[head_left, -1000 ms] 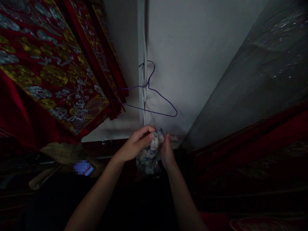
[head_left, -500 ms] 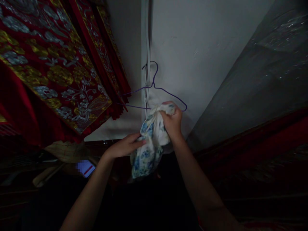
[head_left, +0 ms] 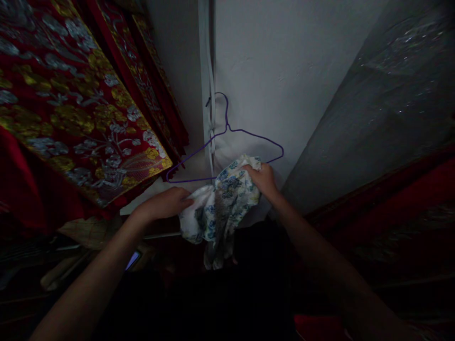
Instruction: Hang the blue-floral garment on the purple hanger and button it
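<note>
A white cloth with a blue floral print (head_left: 231, 189) is stretched between both hands, its lower part hanging in folds. My left hand (head_left: 170, 202) pinches its left edge. At the upper right, my right hand (head_left: 263, 179) grips the cloth between thumb and fingers. Just behind it a purple wire hanger (head_left: 227, 127) hangs against the wall by its hook, near a pale cord. Part of the hanger's bottom bar is hidden by the cloth. Whether the cloth touches the bar, I cannot tell.
Red fabric with gold and silver embroidery (head_left: 81, 113) hangs at the left. Clear plastic sheeting (head_left: 384, 94) covers the right side, with red cloth (head_left: 401, 203) below it. A lit phone screen (head_left: 132, 260) shows at the lower left. The scene is dim.
My hands have moved apart, the left going left, and the bunched cloth is now spread wider. The hanger has tilted, its left end lower. The phone is now mostly hidden behind my left arm.
</note>
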### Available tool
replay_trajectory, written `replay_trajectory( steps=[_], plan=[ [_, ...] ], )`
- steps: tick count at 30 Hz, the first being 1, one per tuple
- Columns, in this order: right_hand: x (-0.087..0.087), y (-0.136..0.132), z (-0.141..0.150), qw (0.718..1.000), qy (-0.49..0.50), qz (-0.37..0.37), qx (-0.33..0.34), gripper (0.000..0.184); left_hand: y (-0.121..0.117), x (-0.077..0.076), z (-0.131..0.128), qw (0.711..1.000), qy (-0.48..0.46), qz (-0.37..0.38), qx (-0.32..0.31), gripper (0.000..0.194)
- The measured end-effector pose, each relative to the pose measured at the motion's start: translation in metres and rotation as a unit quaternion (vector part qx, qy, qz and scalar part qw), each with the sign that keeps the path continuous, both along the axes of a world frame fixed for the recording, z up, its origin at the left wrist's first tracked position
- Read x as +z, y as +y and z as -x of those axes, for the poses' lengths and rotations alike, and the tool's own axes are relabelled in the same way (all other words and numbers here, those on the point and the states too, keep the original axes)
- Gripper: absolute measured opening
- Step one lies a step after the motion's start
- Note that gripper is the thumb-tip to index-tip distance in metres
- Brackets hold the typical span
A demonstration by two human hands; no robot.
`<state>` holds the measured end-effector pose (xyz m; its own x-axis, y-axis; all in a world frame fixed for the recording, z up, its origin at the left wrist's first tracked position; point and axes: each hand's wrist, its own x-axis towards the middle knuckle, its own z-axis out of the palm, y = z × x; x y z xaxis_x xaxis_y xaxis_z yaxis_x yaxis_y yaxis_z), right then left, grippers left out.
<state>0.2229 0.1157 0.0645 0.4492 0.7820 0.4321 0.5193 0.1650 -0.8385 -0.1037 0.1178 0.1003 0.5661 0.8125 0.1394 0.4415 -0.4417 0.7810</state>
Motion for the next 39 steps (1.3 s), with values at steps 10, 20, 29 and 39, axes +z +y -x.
replay_trajectory(
  steps=[10,20,29,39],
  plan=[
    [0.014,-0.021,-0.007,0.997,-0.046,-0.014,-0.053,0.029,0.021,0.002,0.018,0.979,0.03,-0.182,0.091,0.01],
    [0.004,-0.023,0.015,0.999,0.029,-0.013,-0.009,0.024,0.01,0.04,0.014,0.955,-0.052,-0.284,0.065,0.007],
    [0.004,-0.076,0.042,0.991,-0.02,-0.107,0.08,0.072,0.043,0.043,0.017,0.954,-0.178,-0.221,0.096,0.043],
    [0.07,-0.09,-0.058,0.992,-0.019,0.066,0.104,0.043,0.044,0.055,0.027,0.932,-0.119,-0.322,0.115,0.023]
  ],
)
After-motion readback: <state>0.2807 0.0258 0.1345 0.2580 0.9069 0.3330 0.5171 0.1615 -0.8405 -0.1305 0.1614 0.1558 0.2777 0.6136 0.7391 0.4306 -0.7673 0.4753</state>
